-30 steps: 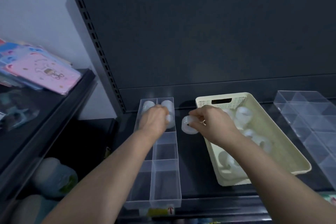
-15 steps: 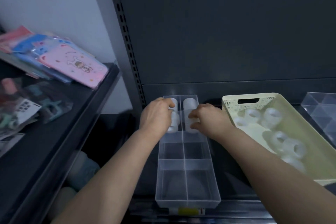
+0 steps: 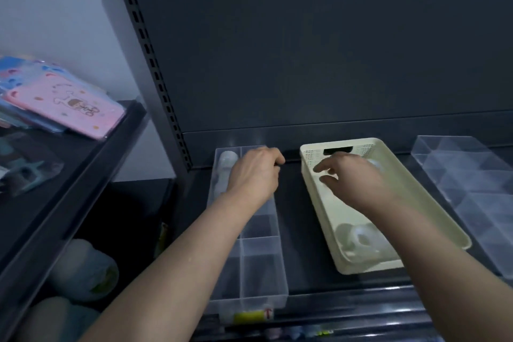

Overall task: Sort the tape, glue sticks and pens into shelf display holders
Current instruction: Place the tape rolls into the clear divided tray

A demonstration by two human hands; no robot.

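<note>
The right hand [image 3: 358, 180] hovers over the far half of the cream basket [image 3: 424, 211], its fingers loose and spread, pointing toward ten o'clock and holding nothing. The nearest heap of tape rolls [image 3: 358, 239] lies at the hand's six o'clock, at the near end of the basket and under the forearm. One pale roll [image 3: 374, 163] just peeps out past the knuckles at one o'clock. The basket's long axis runs twelve to six, so I'd judge the next pick means either a short reach forward or a draw back toward the body. The left hand [image 3: 254, 175] sits at the right hand's nine o'clock, curled down over the far right compartment of the clear divided holder [image 3: 261, 266]. I cannot tell whether it grips a roll. A placed roll [image 3: 228, 159] stands in the far left compartment, just beside the left hand at its ten o'clock.
</note>
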